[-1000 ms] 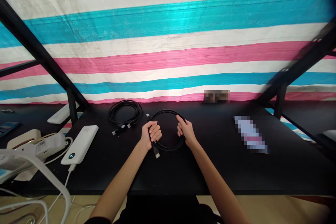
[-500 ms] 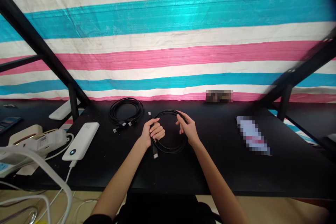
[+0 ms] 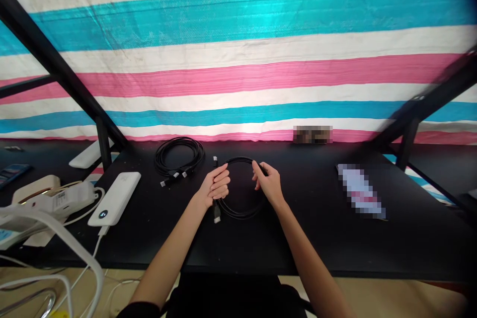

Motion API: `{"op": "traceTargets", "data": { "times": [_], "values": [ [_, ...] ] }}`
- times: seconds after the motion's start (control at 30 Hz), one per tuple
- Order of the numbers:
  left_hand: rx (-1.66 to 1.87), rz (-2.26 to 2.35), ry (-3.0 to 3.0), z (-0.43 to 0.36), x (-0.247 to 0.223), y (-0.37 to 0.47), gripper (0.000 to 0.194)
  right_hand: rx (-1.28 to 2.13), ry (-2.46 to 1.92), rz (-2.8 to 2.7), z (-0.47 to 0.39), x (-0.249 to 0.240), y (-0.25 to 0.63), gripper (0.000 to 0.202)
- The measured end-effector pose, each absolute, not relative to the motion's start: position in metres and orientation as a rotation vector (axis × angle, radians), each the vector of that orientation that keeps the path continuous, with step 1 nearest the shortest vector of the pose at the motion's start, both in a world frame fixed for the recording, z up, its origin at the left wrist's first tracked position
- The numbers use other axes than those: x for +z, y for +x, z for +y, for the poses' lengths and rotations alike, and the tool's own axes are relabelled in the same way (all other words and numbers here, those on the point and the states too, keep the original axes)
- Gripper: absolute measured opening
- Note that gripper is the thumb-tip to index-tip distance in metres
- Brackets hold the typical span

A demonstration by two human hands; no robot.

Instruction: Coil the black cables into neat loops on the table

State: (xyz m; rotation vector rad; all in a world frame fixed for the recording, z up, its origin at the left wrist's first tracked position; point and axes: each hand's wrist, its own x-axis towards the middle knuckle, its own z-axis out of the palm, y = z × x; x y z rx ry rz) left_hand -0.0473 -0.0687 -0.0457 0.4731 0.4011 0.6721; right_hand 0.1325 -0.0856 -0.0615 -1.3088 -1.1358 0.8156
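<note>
A black cable (image 3: 240,215) is wound into a loop between my hands, above the dark desk. My left hand (image 3: 218,184) is closed around the loop's left side. One plug (image 3: 215,159) pokes up above that fist and another plug (image 3: 217,214) hangs out below it. On the loop's right side, my right hand (image 3: 269,181) has its fingers curled round the cable, thumb along the top. Behind my left hand, a second coiled black cable (image 3: 156,161) lies on the desk with several plug ends toward me.
A white power bank (image 3: 121,198) with a cord plugged in lies to the left, beside a white power strip (image 3: 76,196). A blurred flat item (image 3: 360,191) lies to the right. Black metal bars (image 3: 74,87) slant up at both sides before a striped sheet (image 3: 238,77).
My left fist has turned slightly around the cable, and its lower plug has swung a little left. The loop stays held between both hands, and the view has shifted slightly.
</note>
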Motion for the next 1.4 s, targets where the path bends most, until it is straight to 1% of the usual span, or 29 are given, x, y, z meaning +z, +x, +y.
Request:
{"op": "traceTargets", "data": {
  "times": [0.33,0.5,0.63,0.97,1.2,1.4],
  "values": [
    [0.519,0.367,0.477,-0.069,-0.046,-0.051,0.052,0.912,-1.247,-1.216,-0.085,-0.062,0.133,0.042],
    [0.493,0.353,0.477,-0.069,-0.045,-0.051,0.053,0.999,-1.224,-1.160,-0.082,-0.062,0.137,0.037],
    [0.518,0.338,0.474,-0.068,-0.045,-0.049,0.051,1.036,-1.204,-1.147,-0.082,-0.062,0.140,0.034],
    [0.648,0.314,0.487,-0.068,-0.047,-0.041,0.045,1.095,-1.235,-1.060,-0.083,-0.059,0.139,0.035],
    [0.638,0.326,0.513,-0.069,-0.047,-0.039,0.050,1.109,-1.223,-1.039,-0.084,-0.055,0.137,0.036],
    [0.629,0.283,0.492,-0.070,-0.047,-0.040,0.045,1.098,-1.211,-1.060,-0.084,-0.057,0.137,0.036]
  ]
}}
